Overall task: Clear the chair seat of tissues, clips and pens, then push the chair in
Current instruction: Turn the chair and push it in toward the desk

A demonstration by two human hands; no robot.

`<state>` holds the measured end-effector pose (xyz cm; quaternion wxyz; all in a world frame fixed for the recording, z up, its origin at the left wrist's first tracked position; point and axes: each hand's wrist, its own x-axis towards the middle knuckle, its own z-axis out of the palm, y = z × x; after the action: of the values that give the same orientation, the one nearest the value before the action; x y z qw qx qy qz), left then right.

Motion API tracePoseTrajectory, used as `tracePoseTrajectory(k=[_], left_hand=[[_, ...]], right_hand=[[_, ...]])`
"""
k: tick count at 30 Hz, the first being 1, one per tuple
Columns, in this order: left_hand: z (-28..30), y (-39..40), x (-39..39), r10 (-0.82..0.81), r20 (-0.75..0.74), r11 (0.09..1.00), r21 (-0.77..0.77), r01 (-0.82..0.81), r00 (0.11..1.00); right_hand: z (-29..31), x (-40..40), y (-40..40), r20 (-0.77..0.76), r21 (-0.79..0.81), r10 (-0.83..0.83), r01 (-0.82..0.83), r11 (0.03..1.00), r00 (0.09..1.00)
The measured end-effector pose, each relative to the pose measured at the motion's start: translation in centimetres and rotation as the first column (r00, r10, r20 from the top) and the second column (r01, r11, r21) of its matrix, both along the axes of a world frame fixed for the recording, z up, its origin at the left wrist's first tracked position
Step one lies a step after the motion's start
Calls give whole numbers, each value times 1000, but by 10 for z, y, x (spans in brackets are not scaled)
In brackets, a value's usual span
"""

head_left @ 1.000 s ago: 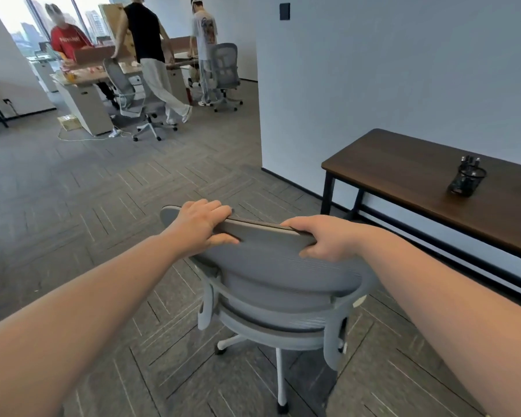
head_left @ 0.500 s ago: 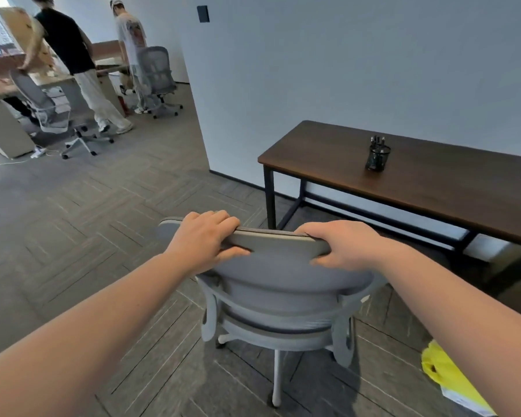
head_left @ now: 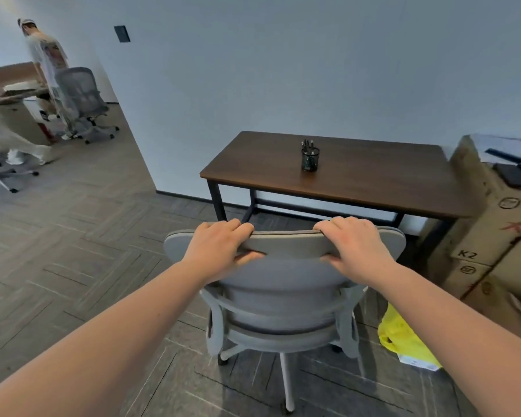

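A grey office chair on castors stands in front of me, its back towards me and facing the dark wooden table. My left hand grips the top edge of the backrest on the left. My right hand grips the same edge on the right. A black mesh pen holder with pens stands on the table top. The backrest hides the chair seat.
Large cardboard boxes stand right of the table. A yellow bag lies on the floor by the chair's right side. A white wall is behind the table. At the far left are a person, other chairs and desks.
The view and the chair have swung to the right, so the chair now faces the table squarely. Both hands keep their grip on the backrest. The boxes have come into view.
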<state>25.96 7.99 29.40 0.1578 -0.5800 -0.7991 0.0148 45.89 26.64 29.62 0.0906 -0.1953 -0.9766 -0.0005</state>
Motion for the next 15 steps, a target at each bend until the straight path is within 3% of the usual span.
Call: tracePoseTrajectory(k=[15], left_hand=[[6,69,-31,-122,88,992,-10,123,989]], right_hand=[[-6,-4,40,-64,-19,-150,149,989,987]])
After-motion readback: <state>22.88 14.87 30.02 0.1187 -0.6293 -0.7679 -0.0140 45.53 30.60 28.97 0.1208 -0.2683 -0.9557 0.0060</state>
